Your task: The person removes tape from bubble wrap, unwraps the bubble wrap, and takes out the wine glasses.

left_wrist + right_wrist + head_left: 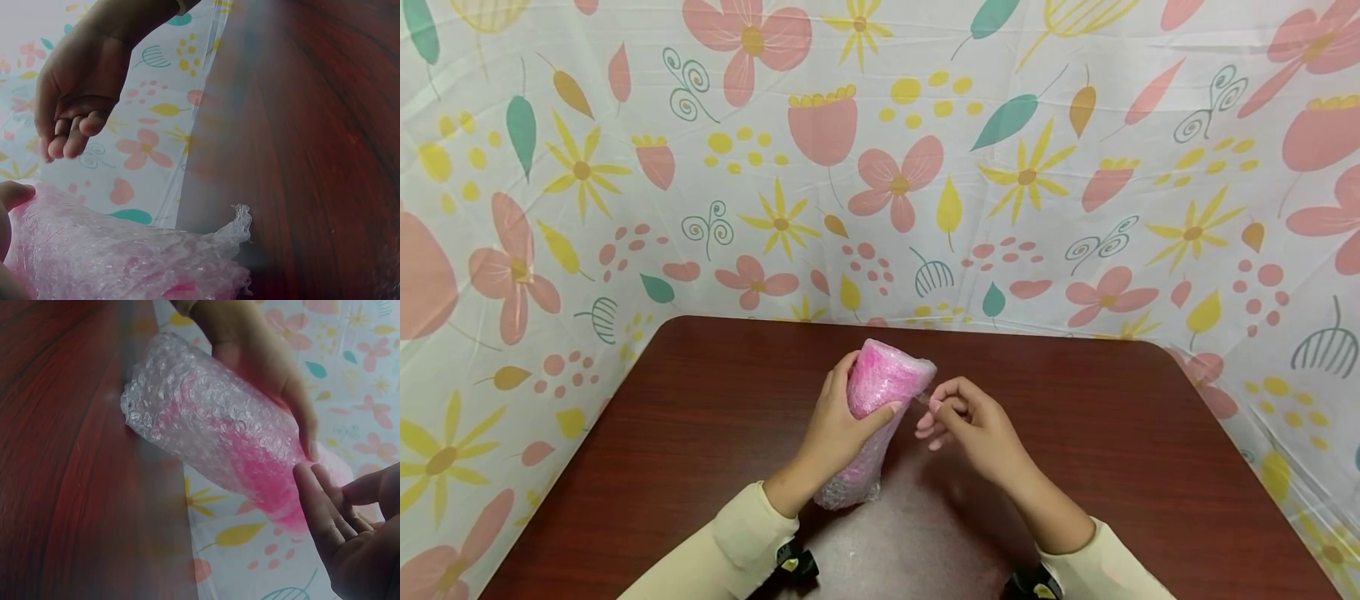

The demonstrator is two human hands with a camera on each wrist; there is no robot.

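A pink object wrapped in clear bubble wrap, a long bundle [883, 379], stands tilted over the table, its wide end up and its crumpled narrow end low. My left hand [832, 427] grips it round the upper half, thumb across the front. At its upper right edge, my right hand [981, 429] pinches a small bit of clear film between thumb and forefinger, the other fingers loosely bent. The right wrist view shows the bubbly wrap [187, 412] along the bundle's length. What lies inside, beyond its pink colour, is hidden.
The dark reddish-brown wooden table [1112, 425] extends on both sides of the hands. A white cloth with flower and leaf prints [895, 108] hangs behind the table and along its sides. Black wrist straps [797, 560] sit by the cream sleeves.
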